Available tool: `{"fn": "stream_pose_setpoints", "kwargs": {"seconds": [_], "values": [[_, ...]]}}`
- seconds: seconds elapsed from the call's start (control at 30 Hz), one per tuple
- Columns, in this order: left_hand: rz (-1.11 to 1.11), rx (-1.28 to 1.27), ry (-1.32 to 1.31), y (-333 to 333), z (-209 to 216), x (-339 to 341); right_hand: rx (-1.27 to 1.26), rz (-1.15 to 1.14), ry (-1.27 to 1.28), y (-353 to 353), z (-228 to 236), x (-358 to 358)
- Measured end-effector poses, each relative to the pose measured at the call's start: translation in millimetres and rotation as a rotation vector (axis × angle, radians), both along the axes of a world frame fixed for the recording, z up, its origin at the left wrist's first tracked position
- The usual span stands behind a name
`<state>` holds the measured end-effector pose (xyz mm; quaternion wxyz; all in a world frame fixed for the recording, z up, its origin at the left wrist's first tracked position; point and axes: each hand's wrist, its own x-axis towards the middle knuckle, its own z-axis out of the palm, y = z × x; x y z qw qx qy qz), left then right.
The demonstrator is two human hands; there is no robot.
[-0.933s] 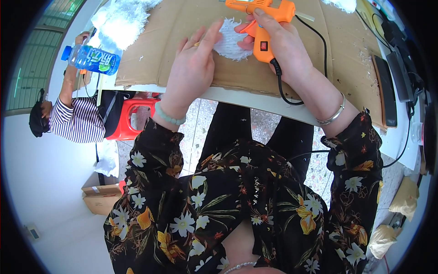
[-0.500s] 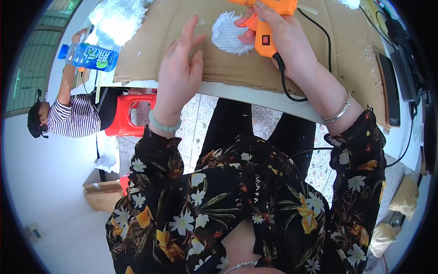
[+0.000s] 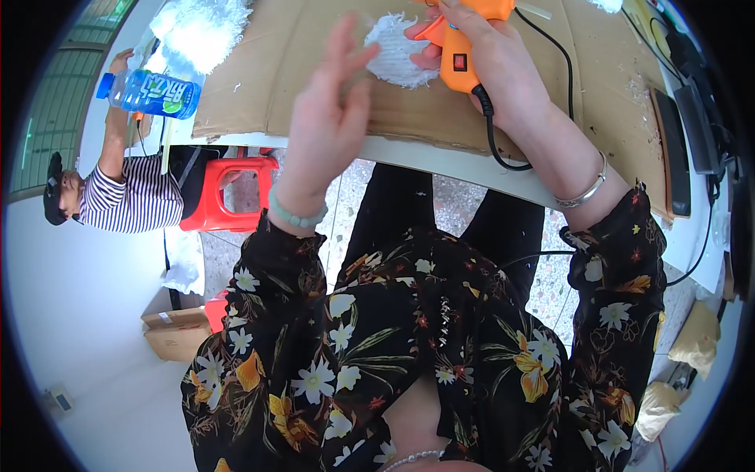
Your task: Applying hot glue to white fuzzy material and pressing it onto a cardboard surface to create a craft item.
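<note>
My right hand (image 3: 503,67) is wrapped round an orange hot glue gun (image 3: 456,69) with a red switch and a black cord. Its front end runs up out of the picture. Below the gun's trigger side, on brown cardboard (image 3: 314,55), lies a fuzzy white fabric piece (image 3: 393,57) with a ribbed surface and frayed edges. My left hand (image 3: 326,118) hovers over the cardboard's near edge, just left of the white piece. Its fingers are apart, somewhat blurred, and hold nothing.
A blue-capped drink bottle (image 3: 153,94) and a heap of white fluff (image 3: 200,35) are at the left. Beyond them another person (image 3: 130,189) in a striped top reaches up, near a red stool (image 3: 228,195). A dark flat case (image 3: 670,153) lies at the right.
My left hand has moved to the right, closer to the white fabric piece. The right hand with the glue gun has hardly shifted.
</note>
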<state>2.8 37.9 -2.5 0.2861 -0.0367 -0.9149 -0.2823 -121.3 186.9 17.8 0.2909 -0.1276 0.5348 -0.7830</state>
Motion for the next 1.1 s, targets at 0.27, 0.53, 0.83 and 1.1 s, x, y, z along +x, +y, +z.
{"fn": "stream_pose_setpoints", "kwargs": {"seconds": [0.27, 0.53, 0.83, 1.1], "values": [[0.142, 0.03, 0.0, -10, -7, 20, 0.039, -0.001, -0.012, -2, 5, 3], [0.115, -0.037, -0.047, 7, -10, 13, -0.045, -0.004, 0.013, -5, -10, -3], [0.039, 0.424, -0.098, 10, -6, 8, -0.02, 0.007, 0.011, -6, -6, -2], [0.135, 0.236, -0.013, -7, -8, 8, -0.022, -0.028, 0.03, 4, 15, 4]]}}
